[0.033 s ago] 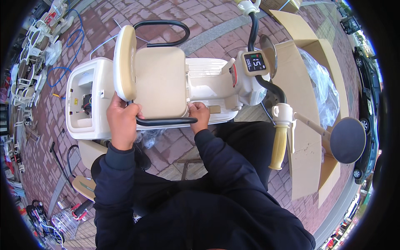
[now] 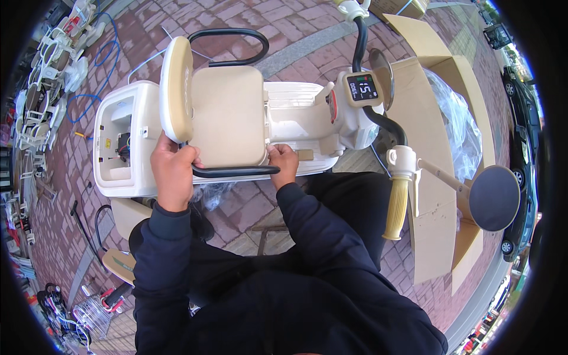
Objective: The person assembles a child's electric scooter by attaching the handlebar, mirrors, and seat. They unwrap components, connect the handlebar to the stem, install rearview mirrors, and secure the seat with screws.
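Observation:
A cream mobility scooter [image 2: 296,118] stands on brick paving in front of me, with a beige seat [image 2: 228,115] and a padded backrest [image 2: 176,89]. A black tubular armrest [image 2: 236,171] runs along the near side of the seat. My left hand [image 2: 173,171] is wrapped around that armrest at its backrest end. My right hand [image 2: 284,163] pinches its other end at the seat's front corner. A second black armrest [image 2: 231,35] loops over the far side. Both my sleeves are dark.
The handlebar carries a lit display [image 2: 362,89], a beige grip [image 2: 396,207] and a round dark mirror [image 2: 494,198]. An open cardboard box [image 2: 426,177] with clear plastic wrap [image 2: 458,127] lies right. A blue hose [image 2: 89,89] and white toys [image 2: 35,100] lie left; cars [image 2: 520,94] are parked far right.

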`<state>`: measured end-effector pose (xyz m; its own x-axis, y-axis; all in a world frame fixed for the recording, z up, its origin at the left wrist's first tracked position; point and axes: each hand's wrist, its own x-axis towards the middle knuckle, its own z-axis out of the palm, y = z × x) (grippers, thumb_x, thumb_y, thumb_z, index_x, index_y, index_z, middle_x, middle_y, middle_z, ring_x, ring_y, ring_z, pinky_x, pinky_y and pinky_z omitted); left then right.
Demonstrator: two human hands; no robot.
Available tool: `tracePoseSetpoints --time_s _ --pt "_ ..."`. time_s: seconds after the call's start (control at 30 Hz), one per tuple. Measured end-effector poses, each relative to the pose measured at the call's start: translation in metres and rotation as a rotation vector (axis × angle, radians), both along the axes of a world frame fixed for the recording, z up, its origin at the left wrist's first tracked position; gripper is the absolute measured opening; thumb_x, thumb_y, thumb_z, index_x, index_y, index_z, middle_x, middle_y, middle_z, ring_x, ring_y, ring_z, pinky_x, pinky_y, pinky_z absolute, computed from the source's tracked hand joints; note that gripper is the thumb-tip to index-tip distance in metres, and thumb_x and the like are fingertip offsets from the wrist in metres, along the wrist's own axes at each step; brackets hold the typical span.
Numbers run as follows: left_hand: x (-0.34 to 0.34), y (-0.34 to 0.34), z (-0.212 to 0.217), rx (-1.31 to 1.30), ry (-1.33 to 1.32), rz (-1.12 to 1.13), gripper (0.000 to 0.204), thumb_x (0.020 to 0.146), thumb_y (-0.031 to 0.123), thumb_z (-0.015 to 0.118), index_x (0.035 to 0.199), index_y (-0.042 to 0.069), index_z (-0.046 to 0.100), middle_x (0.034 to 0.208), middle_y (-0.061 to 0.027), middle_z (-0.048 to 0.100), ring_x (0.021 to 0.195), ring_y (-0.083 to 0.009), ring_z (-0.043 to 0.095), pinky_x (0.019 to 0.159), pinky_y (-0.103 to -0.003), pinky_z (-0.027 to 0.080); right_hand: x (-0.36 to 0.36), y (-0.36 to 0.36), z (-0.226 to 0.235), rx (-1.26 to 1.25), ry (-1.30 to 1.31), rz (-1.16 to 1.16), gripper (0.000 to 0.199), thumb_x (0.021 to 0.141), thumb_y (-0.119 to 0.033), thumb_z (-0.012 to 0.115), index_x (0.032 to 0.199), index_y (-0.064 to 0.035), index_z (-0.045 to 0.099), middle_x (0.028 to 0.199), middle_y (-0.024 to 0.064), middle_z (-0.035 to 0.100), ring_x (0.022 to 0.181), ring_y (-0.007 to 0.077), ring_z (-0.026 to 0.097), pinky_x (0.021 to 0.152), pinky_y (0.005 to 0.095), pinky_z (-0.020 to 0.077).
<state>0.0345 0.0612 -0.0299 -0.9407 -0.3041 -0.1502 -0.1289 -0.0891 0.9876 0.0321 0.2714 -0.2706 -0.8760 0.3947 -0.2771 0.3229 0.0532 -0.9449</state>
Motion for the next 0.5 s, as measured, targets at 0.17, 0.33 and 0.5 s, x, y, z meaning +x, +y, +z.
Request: tracePoseSetpoints --time_s 0.17,0.33,0.5 --pt "0.0 -0.008 -0.005 0.05 0.001 -0.011 0.042 0.084 -0.007 0.057 0.125 -0.008 0.063 0.094 -0.0086 0.067 0.065 -0.0129 0.059 0.06 -0.029 0.054 -0.001 0.006 0.014 0.051 -0.072 0.056 0.028 0.093 -0.024 0.079 0.091 0.0036 0.075 0.076 0.0142 0.074 0.069 0.0225 0.067 0.07 0.0395 0.0547" --pt "0.006 0.013 0.008 0.008 0.086 -0.04 0.056 0.085 -0.01 0.056 0.14 -0.008 0.059 0.102 -0.0114 0.069 0.068 -0.0139 0.062 0.062 -0.03 0.055 -0.007 0.013 0.028 0.186 -0.058 0.129 0.027 0.092 -0.024 0.08 0.093 0.0023 0.076 0.076 0.013 0.074 0.067 0.0216 0.067 0.069 0.0384 0.0546" --pt "-0.001 0.002 -0.002 0.023 0.012 0.036 0.047 0.086 -0.008 0.057 0.133 -0.008 0.062 0.095 -0.0094 0.068 0.066 -0.013 0.061 0.061 -0.029 0.055 -0.004 0.012 0.032 0.114 -0.031 0.135 0.026 0.095 -0.021 0.077 0.092 0.0043 0.075 0.074 0.0079 0.072 0.066 0.0159 0.064 0.065 0.0351 0.0524"
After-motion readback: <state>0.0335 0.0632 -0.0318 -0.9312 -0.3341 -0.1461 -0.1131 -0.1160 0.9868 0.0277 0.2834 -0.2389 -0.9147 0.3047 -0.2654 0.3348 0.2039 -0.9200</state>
